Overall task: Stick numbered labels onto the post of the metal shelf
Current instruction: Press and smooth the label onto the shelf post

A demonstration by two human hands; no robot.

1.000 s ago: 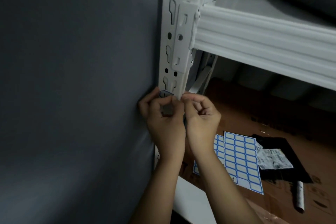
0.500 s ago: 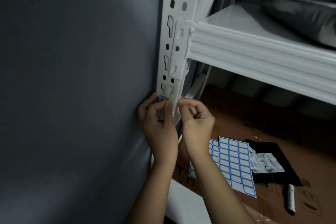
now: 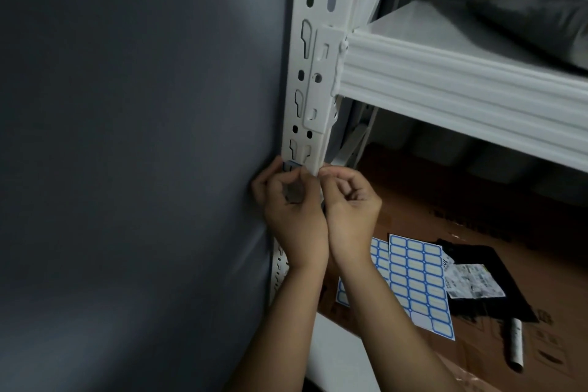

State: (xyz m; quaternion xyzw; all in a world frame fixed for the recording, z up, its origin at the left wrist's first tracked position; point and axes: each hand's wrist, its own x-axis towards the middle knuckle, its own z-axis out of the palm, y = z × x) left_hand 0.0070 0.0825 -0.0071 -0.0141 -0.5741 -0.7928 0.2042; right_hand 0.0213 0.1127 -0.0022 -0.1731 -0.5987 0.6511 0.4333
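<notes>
The white slotted shelf post (image 3: 321,19) rises at centre beside a dark grey wall. A small blue-edged label (image 3: 292,166) lies against the post's front, just under a pair of slots. My left hand (image 3: 294,210) pinches it there between thumb and fingers. My right hand (image 3: 350,207) is curled next to it, fingertips touching the post's right edge near the label. Most of the label is hidden by my fingers. Two sheets of blue-bordered labels (image 3: 416,280) lie on the brown cardboard below.
A white shelf beam (image 3: 461,95) runs right from the post, with a dark rolled item (image 3: 537,19) on the shelf. On the cardboard floor (image 3: 445,200) lie a black pouch (image 3: 496,302), a printed slip (image 3: 471,280) and a pen (image 3: 515,344).
The view has drifted down and back up a little. Both hands stay at the same spot on the post, fingers shifting slightly over the label.
</notes>
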